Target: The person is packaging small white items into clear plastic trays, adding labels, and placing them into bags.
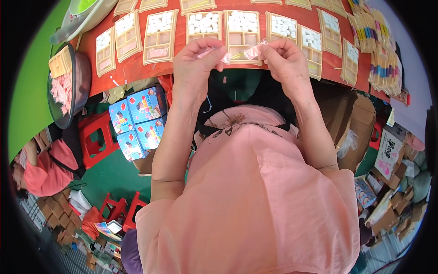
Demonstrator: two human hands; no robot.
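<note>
Head view: both hands meet near the upper middle of the frame, above the near edge of the red surface (132, 67)
Left hand (197, 59): thumb and bent fingers pinch one clear-wrapped pink packet (225, 58), partly hidden by the fingers, its free end pointing toward the frame's middle
Right hand (288, 57): thumb and forefinger pinch a second clear-wrapped pink packet (253, 51) by its right end; the rest sticks out leftward
Gap: the two packets are near each other, apart as far as can be seen
Weight: probably very light, so a fingertip pinch should be plenty
Wrap: shiny and creased, likely thin, slick film that could slide or crackle between dry fingers
Filling: pink, too small to make out; stiffness cannot be told, so light pressure seems wise
Where to hold: best by the loose film at one end, as the right hand does, leaving the filled middle unsqueezed
Tray (236, 39): upper middle of the frame, just behind the packets, with white blocks (242, 20) in its far part
Tub (82, 75): left of the frame, holding more pink packets (60, 91), loosely heaped
</note>
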